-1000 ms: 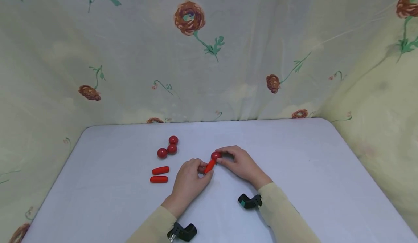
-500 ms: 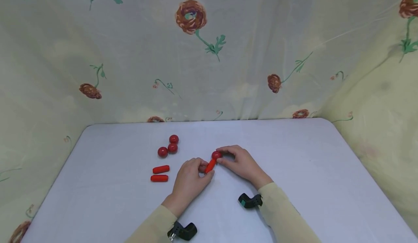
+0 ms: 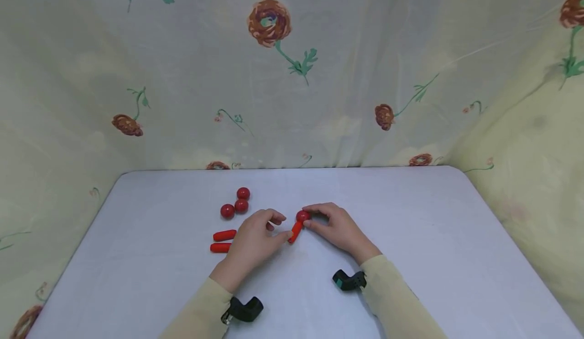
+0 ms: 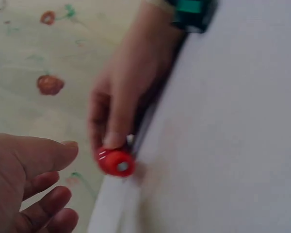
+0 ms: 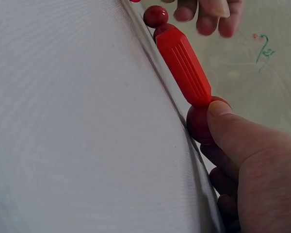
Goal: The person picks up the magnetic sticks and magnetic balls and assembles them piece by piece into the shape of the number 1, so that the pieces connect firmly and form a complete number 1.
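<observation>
My right hand (image 3: pixel 338 231) pinches a glossy dark red ball (image 3: pixel 302 216) between thumb and fingers. Joined to that ball is a bright red ridged rod (image 3: pixel 296 231), which points back toward my left hand; the right wrist view shows its grooved side, and the left wrist view a silvery spot on its free end. My left hand (image 3: pixel 251 241) is beside the rod with thumb and fingers spread apart, its thumb tip close to the rod's end in the head view. In the left wrist view, air shows between that hand (image 4: pixel 34 179) and the rod (image 4: pixel 120 165).
Three more red balls (image 3: pixel 241 205) sit grouped at the left rear of the white table (image 3: pixel 410 237). Two red rods (image 3: pixel 224 235) lie nearly parallel in front of them, one partly behind my left hand. A flowered cloth (image 3: pixel 191 75) hangs behind the table.
My left hand has let go of the rod and moved left, its fingers opening. My right hand stays in place, holding the ball with the rod on it.
</observation>
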Demonstrator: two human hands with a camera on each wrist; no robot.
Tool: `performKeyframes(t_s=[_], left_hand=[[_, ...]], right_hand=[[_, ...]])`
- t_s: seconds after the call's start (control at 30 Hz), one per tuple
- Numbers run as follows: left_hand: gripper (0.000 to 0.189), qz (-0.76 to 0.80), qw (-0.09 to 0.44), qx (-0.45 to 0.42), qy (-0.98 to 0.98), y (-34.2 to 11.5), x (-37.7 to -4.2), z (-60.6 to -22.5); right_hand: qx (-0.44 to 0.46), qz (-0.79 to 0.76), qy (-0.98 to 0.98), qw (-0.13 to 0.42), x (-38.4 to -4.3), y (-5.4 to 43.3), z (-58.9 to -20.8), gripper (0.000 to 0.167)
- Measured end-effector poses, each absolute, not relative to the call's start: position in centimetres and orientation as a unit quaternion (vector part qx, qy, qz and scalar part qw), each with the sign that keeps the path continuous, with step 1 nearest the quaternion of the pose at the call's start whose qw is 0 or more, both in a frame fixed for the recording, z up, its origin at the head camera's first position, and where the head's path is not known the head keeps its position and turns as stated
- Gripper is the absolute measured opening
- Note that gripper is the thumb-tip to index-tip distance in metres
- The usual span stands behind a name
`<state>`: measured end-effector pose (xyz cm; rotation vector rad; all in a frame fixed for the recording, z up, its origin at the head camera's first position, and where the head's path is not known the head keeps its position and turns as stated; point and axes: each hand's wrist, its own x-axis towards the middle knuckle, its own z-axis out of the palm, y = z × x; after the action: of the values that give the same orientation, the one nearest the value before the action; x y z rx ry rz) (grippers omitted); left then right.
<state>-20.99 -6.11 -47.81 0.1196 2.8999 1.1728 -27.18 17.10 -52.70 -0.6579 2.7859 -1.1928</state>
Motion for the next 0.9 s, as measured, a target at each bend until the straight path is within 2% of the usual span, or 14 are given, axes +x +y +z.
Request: performKeyframes(t_s=[0.4, 0.63, 0.9], left_hand=[[0.037, 0.379, 0.003, -0.007, 0.925, -11.9, -22.8, -45.8], [0.045, 0.395, 0.018, -0.048, 0.917, -15.0, -23.3, -45.4], [0.053, 0.390, 0.031, -0.073, 0.917, -16.3, -24.0, -46.3]], right_hand=[[-0.206, -0.394, 0.895, 0.025, -27.1, 17.0, -52.8, 0.037], [-0.206, -0.393, 0.896, 0.032, -27.1, 17.1, -52.9, 0.037], [-0.202, -0.394, 0.896, 0.036, -27.1, 17.0, -52.6, 0.037]])
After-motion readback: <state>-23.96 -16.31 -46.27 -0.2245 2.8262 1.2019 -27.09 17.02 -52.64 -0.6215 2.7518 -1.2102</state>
